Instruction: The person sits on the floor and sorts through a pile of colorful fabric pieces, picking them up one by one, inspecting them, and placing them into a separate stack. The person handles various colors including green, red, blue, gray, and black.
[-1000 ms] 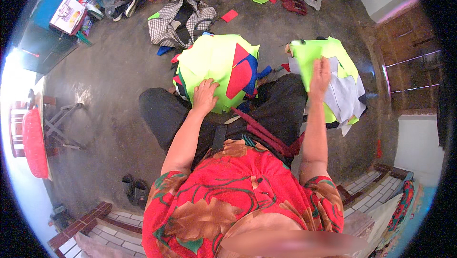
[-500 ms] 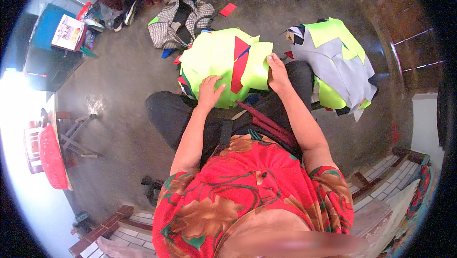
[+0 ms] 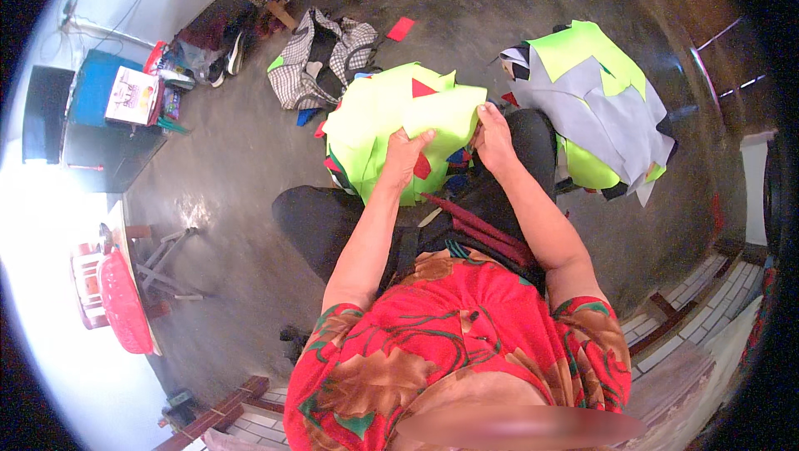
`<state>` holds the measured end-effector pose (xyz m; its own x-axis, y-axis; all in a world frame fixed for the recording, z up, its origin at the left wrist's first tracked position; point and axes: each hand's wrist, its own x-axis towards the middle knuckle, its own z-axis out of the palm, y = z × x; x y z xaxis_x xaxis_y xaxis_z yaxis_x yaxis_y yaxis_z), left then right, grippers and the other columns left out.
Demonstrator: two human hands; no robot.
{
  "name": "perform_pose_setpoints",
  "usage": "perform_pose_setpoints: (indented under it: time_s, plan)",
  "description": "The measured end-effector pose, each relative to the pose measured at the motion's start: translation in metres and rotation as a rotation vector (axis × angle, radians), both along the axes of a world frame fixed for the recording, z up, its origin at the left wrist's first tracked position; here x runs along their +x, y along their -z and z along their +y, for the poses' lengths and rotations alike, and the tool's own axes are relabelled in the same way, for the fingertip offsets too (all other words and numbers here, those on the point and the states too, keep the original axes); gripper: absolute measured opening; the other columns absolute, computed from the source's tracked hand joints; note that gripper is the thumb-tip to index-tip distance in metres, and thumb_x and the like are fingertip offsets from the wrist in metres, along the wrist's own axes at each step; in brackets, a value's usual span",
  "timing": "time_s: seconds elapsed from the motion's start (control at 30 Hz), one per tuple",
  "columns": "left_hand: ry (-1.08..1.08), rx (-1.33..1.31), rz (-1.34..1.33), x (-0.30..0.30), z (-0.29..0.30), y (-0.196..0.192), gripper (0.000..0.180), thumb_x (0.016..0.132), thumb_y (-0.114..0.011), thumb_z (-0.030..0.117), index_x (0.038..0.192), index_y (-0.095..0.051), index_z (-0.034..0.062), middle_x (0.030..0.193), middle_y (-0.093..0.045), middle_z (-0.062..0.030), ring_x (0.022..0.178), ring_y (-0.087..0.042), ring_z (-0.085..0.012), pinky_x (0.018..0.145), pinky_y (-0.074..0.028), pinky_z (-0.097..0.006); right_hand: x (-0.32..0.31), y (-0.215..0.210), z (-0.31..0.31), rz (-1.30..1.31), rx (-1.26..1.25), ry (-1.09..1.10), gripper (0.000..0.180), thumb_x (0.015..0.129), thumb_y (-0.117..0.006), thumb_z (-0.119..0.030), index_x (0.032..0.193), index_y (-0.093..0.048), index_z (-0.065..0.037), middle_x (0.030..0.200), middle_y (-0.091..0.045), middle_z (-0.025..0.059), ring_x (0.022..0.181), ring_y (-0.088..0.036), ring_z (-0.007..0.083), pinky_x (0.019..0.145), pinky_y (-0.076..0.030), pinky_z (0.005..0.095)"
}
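Observation:
A neon yellow-green fabric piece (image 3: 449,121) is stretched between my hands above a heap of similar fabric pieces (image 3: 359,131). My left hand (image 3: 406,154) is closed on its lower left edge, the thumb lying on top. My right hand (image 3: 494,136) pinches its right edge near my right knee. Red scraps (image 3: 423,166) show beneath the piece, and a little blue shows beside them. What lies under the heap is hidden.
On the right sits a second heap of grey and yellow-green pieces (image 3: 583,110). Beyond the near heap lies a checkered bag (image 3: 304,76), with a red scrap (image 3: 400,29) on the floor beside it. A folding stand (image 3: 166,264) is at the left.
My left hand has moved right from the heap and taken hold of the yellow-green piece. The piece has been lifted and now covers more of the red fabric.

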<state>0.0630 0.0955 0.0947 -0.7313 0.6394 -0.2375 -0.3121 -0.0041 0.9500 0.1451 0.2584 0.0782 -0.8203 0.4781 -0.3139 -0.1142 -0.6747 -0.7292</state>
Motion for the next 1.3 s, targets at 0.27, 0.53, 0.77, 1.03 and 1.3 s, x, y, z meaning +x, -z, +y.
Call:
perform_pose_setpoints:
  time_s: [0.27, 0.53, 0.77, 1.03, 1.3]
  plan:
    - [-0.057, 0.007, 0.138, -0.067, 0.05, -0.025, 0.044, 0.08, -0.058, -0.005, 0.122, -0.045, -0.0002, 0.109, -0.058, -0.0071, 0.097, -0.055, -0.0158, 0.086, -0.045, -0.03, -0.001, -0.007, 0.003, -0.175, 0.013, 0.164, 0.031, 0.096, -0.043, -0.027, 0.12, -0.038, -0.009, 0.108, -0.057, 0.01, 0.085, -0.059, 0.0186, 0.069, -0.051, 0.0332]
    - [-0.036, 0.188, 0.084, -0.097, 0.075, -0.007, 0.05, 0.081, -0.054, -0.006, 0.127, -0.037, 0.006, 0.109, -0.056, -0.0087, 0.09, -0.06, -0.0196, 0.07, -0.054, -0.034, -0.002, -0.006, 0.006, -0.144, 0.04, 0.163, 0.029, 0.095, -0.043, -0.026, 0.119, -0.039, -0.011, 0.103, -0.057, 0.0089, 0.078, -0.058, 0.0165, 0.063, -0.049, 0.0305]
    - [-0.063, -0.276, -0.088, -0.075, 0.039, 0.073, 0.082, 0.08, -0.055, 0.0, 0.143, -0.005, 0.0127, 0.105, -0.057, -0.0149, 0.083, -0.061, -0.0234, 0.059, -0.055, -0.037, -0.005, -0.008, 0.007, -0.164, 0.043, 0.162, 0.026, 0.094, -0.045, -0.022, 0.117, -0.041, -0.01, 0.099, -0.058, 0.0082, 0.074, -0.057, 0.0151, 0.061, -0.048, 0.0282]
    - [0.006, -0.497, 0.496, -0.063, 0.057, 0.079, 0.049, 0.079, -0.062, 0.009, 0.126, -0.046, 0.0052, 0.088, -0.062, -0.0087, 0.069, -0.058, -0.0155, 0.055, -0.05, -0.029, -0.009, -0.008, 0.004, -0.225, 0.148, 0.104, 0.021, 0.092, -0.047, -0.019, 0.111, -0.047, -0.009, 0.1, -0.059, 0.0064, 0.076, -0.057, 0.0126, 0.062, -0.047, 0.026]
    - [-0.128, -0.619, 0.186, -0.068, 0.085, 0.064, 0.043, 0.076, -0.067, 0.021, 0.11, -0.055, -0.0017, 0.076, -0.067, -0.0112, 0.071, -0.064, -0.0249, 0.067, -0.05, -0.04, -0.007, -0.008, 0.006, -0.193, 0.114, 0.041, 0.018, 0.089, -0.048, -0.013, 0.107, -0.049, -0.009, 0.092, -0.062, 0.0077, 0.069, -0.056, 0.0134, 0.059, -0.046, 0.0273]
